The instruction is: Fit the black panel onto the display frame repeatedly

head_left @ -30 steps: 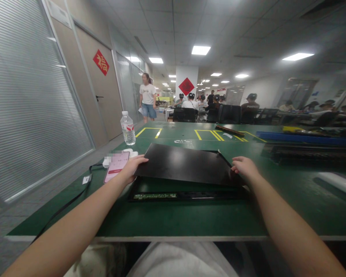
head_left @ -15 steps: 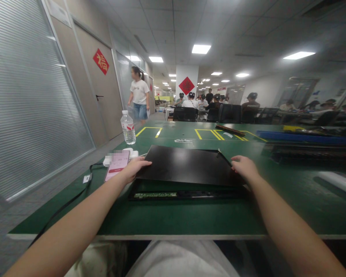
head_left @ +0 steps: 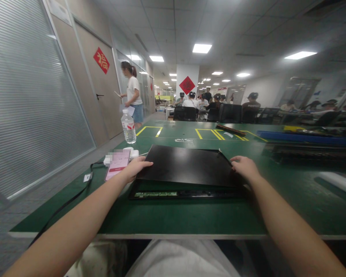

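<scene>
A flat, glossy black panel [head_left: 187,165] lies tilted over a thin black frame [head_left: 210,194], whose near side shows below it. A narrow green circuit board [head_left: 155,194] sits along the left part of that near side. My left hand [head_left: 136,168] grips the panel's left edge, thumb on top and fingers hidden underneath. At the opposite edge, my right hand [head_left: 245,167] is closed with curled fingers on the panel's rim; whether it also pinches the frame I cannot tell.
Left of the panel are a phone [head_left: 118,165], white plugs [head_left: 132,153], a water bottle [head_left: 128,127] and a black cable [head_left: 66,206]. Dark strips and a blue bar [head_left: 305,137] lie at right, near a white roll [head_left: 338,182]. A person [head_left: 132,92] walks beyond the table.
Both hands and the panel stay almost still. The person in the background has turned and moved slightly left, holding papers.
</scene>
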Demonstrator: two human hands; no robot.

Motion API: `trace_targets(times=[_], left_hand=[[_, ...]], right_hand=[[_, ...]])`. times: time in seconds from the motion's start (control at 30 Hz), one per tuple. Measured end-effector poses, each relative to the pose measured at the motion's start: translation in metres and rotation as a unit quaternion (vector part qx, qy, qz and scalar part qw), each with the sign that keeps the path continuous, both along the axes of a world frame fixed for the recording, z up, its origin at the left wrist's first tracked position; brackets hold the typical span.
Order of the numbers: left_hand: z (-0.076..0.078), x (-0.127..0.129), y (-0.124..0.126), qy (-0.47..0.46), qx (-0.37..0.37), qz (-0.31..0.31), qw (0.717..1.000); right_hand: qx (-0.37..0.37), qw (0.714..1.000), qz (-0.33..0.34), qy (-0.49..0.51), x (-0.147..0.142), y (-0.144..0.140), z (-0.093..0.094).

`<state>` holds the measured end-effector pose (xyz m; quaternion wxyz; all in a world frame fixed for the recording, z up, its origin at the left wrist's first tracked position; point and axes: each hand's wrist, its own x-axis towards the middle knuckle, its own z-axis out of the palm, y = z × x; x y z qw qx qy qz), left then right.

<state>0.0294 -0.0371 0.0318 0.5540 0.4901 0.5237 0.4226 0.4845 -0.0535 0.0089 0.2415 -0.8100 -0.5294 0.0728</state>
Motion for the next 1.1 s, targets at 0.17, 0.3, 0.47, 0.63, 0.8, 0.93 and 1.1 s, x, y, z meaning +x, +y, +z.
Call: trace_targets(times=[0.17, 0.3, 0.47, 0.63, 0.8, 0.93, 1.1], left_hand=[[-0.0013, -0.0007, 0.0006, -0.003, 0.004, -0.004, 1.0], [-0.0018, -0.0011, 0.0007, -0.01, 0.005, -0.01, 1.0], [-0.0018, -0.0007, 0.0001, -0.014, 0.014, -0.019, 1.0], [-0.0018, -0.0009, 0.001, -0.008, 0.019, -0.02, 1.0], [-0.0023, -0.0003, 0.0026, -0.006, 0.03, -0.013, 0.999], [-0.0014, 0.0007, 0.0015, 0.001, 0.025, -0.018, 1.0], [-0.0001, 0.0007, 0.0, 0.014, 0.032, -0.022, 0.999]], right_hand=[[0.008, 0.999, 0.0, 0.048, 0.0051, 0.0018, -0.0036], [0.009, 0.999, 0.001, 0.049, 0.0044, 0.0012, -0.0028], [0.008, 0.998, 0.004, 0.059, 0.0037, 0.0011, -0.0018], [0.009, 0.998, 0.005, 0.055, 0.0047, 0.0016, -0.0028], [0.014, 0.998, 0.007, 0.053, 0.0072, 0.0037, -0.0054], [0.015, 0.998, 0.013, 0.052, 0.009, 0.0039, -0.0068], [0.017, 0.998, 0.02, 0.05, 0.0083, 0.0018, -0.0057]])
